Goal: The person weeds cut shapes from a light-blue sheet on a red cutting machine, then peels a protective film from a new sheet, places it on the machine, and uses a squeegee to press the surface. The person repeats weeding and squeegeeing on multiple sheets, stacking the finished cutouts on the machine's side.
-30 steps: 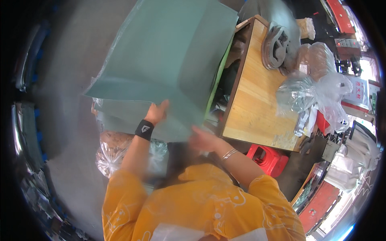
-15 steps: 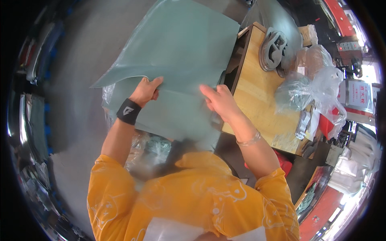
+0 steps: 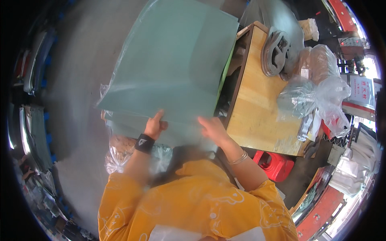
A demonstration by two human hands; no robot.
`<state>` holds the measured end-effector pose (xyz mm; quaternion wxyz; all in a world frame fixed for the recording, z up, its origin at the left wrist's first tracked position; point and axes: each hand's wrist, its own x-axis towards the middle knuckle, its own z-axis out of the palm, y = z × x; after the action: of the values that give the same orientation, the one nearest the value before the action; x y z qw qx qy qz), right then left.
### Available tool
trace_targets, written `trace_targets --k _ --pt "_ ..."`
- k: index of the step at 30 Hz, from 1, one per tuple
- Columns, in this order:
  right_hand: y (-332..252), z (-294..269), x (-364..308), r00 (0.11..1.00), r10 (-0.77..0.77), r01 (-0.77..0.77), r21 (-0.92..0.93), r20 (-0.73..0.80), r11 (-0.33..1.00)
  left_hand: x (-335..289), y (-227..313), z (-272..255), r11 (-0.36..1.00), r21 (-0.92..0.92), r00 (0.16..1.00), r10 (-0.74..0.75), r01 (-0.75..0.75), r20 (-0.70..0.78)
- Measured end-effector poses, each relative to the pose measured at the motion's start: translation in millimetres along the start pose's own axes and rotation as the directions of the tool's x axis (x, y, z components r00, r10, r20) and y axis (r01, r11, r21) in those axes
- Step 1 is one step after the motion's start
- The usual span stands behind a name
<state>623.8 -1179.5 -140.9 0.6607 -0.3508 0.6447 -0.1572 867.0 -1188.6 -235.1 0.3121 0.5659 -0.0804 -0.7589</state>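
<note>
A large, thin grey-green sheet [image 3: 173, 60] stretches out in front of me, smooth and flexible. Its near edge is pinched between the thumb and fingers of my left hand [image 3: 154, 126], which has a black band at the wrist. To the right, my right hand [image 3: 213, 129] is closed at the same edge, its thumb on top; the fingers underneath are partly hidden. Beneath this edge, another grey-green sheet [image 3: 130, 127] shows. Clear plastic film [image 3: 105, 90] sticks out along the left side of the sheets.
A wooden-topped table [image 3: 257, 104] stands close on the right, with grey curved cut-out pieces [image 3: 276, 54] and clear plastic bags [image 3: 297, 96] on it. Below its near side is a red plastic container [image 3: 277, 166]. Plastic-wrapped bundles [image 3: 118, 154] lie near my left forearm.
Both hands have come nearer my body, drawing the sheet's near edge with them. The raised fold at its left has flattened, and less of the lower sheet shows.
</note>
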Motion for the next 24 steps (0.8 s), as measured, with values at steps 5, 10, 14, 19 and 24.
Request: trace_targets --k 5,10,14,19,24 --pt "5 6 -3 0.997 -0.043 0.048 0.072 -0.061 0.996 13 13 -9 0.999 0.035 0.998 -0.022 0.024 -0.057" --pt "13 5 -17 0.995 0.004 0.000 0.041 -0.099 0.999 19 27 -75 0.980 -0.175 0.961 0.047 -0.097 -0.273" --pt "38 -8 -11 0.998 -0.045 0.024 -0.362 -0.051 0.932 36 45 -142 0.986 -0.099 0.890 0.075 -0.133 -0.451" --pt "68 -38 12 0.989 -0.082 0.134 -0.524 0.121 0.841 44 92 -126 0.960 0.262 0.863 0.216 -0.102 -0.457" --pt "77 -85 22 0.820 -0.305 0.572 -0.680 0.484 0.458 19 114 42 -0.372 0.928 0.915 0.374 -0.005 0.155"
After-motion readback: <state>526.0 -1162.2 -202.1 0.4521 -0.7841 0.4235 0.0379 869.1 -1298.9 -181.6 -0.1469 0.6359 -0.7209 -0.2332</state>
